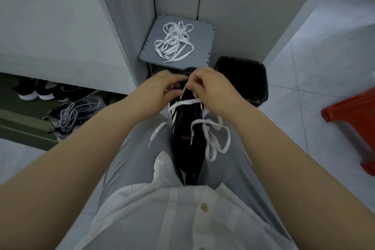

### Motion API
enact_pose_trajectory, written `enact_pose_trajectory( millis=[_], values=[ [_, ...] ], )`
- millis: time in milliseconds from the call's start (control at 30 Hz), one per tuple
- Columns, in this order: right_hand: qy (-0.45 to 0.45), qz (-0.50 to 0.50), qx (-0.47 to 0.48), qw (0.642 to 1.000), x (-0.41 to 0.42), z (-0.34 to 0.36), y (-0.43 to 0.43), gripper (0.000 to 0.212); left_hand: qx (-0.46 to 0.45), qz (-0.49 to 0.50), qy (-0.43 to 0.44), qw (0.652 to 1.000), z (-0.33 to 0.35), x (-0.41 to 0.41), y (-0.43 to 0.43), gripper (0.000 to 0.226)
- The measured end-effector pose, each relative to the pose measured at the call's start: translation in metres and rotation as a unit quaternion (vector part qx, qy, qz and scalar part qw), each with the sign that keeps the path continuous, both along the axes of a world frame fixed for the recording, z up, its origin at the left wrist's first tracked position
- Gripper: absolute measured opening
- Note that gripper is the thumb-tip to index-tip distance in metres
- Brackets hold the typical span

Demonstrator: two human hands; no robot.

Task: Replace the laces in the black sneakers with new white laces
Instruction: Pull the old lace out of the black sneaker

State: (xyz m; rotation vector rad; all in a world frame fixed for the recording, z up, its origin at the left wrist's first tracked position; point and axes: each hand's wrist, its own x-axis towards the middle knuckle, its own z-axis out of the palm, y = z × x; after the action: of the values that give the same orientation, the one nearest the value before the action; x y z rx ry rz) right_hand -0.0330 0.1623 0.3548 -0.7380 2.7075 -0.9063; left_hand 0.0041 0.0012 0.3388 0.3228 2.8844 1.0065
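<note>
Centre frame: black sneaker between your thighs. Your left hand curls round its far end; your right hand pinches the white lace. Lacing looks barely started; spare laces wait above.

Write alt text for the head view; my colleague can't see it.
A black sneaker lies between the person's thighs; the left hand holds its far end and the right hand pinches a white lace threaded across it. More white laces lie heaped on a grey stool ahead, beside a black bin.
</note>
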Motion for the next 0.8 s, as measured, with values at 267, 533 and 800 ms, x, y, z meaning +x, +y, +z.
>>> enact_pose_trajectory(
  millis=[267, 533, 800],
  values=[
    [-0.085, -0.083, -0.493, 0.862, -0.006, 0.101, 0.012, 0.018, 0.18, -0.037, -0.132, 0.974, -0.001, -0.001, 0.028, 0.033],
    [-0.062, -0.145, -0.476, 0.865, -0.007, 0.078, 0.02, 0.017, 0.055, 0.037, -0.081, 0.995, 0.03, -0.016, 0.018, 0.028],
    [-0.185, -0.05, -0.149, 0.97, 0.004, 0.0, 0.008, 0.057, 0.28, 0.082, 0.041, 0.956, 0.128, -0.024, 0.01, 0.034]
  ],
)
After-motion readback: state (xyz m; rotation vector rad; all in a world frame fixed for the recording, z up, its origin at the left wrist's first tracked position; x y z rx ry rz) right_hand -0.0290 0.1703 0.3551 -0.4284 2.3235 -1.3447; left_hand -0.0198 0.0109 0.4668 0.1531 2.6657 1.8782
